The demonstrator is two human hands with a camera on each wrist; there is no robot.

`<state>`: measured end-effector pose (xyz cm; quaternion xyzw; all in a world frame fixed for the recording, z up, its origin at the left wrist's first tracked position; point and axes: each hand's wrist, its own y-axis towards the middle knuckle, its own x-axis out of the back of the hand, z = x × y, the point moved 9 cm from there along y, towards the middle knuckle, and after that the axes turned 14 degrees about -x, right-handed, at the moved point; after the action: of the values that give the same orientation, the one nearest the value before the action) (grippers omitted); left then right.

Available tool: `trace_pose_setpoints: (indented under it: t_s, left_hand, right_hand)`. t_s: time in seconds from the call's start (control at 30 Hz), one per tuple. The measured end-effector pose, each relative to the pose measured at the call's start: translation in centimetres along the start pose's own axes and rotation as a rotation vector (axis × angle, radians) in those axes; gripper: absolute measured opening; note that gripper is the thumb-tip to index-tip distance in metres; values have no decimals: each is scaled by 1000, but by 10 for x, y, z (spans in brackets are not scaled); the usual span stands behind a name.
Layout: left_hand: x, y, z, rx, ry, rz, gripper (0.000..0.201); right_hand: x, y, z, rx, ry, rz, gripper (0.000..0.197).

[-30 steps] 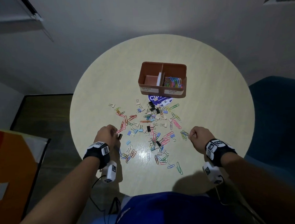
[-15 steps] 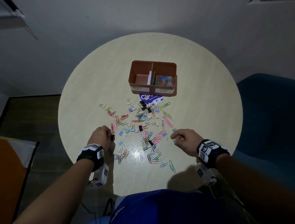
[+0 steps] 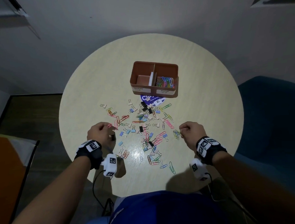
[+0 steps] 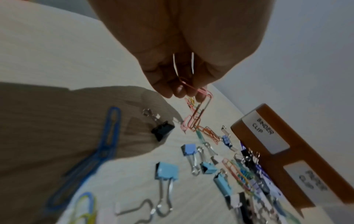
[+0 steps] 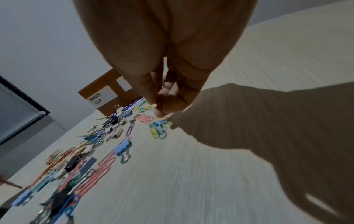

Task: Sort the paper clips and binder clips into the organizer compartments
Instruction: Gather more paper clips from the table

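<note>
Mixed paper clips and binder clips [image 3: 144, 129] lie scattered on the round table [image 3: 202, 109]. Behind them stands the brown organizer [image 3: 152, 93]. Its right side, labelled PAPER CLIP, holds several coloured paper clips [image 3: 165, 81]; its left side is labelled BINDER CLIP. My left hand [image 3: 100, 130] pinches pink paper clips [image 4: 191, 87] that hang from its fingertips, just above a black binder clip [image 4: 162, 131]. My right hand [image 3: 189, 128] is curled with its fingertips [image 5: 162, 104] pressed together over a yellow-green-blue clip cluster [image 5: 159, 128]. I see nothing plainly between them.
A round blue sticker [image 3: 153, 100] lies in front of the organizer. A blue seat [image 3: 270, 115] stands to the right of the table and an orange object [image 3: 7, 168] to the left. Cables hang from both wrist cameras at the table's near edge.
My right hand has drawn slightly left toward the small clip cluster. My left hand stays at the pile's left edge with the pink clips in its fingers. The head view has shifted.
</note>
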<state>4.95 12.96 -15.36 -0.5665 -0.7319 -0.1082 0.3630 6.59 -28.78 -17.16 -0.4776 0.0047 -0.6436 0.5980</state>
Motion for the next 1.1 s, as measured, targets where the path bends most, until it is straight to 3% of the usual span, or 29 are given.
trace_pose_setpoints:
  t_s: [0.23, 0.47, 0.6, 0.7, 0.87, 1.1]
  left_hand:
    - [-7, 3, 9, 108, -155, 6, 20]
    - [-26, -17, -4, 232, -588, 7, 15]
    - [-26, -8, 4, 89, -360, 113, 15]
    - [-16, -15, -4, -3, -257, 21, 6]
    - [-14, -15, -6, 91, -331, 37, 19]
    - [-7, -9, 2, 52, 19, 101, 20]
  right_hand:
    - [-2, 2, -3, -8, -158, -18, 7]
    - [-18, 1, 9, 14, -316, 9, 16]
    - [-16, 2, 18, 38, -315, -16, 16]
    - [-10, 6, 31, 78, -250, -56, 13]
    - [-4, 21, 55, 114, -227, -103, 10]
    - [-24, 38, 65, 45, -383, -37, 13]
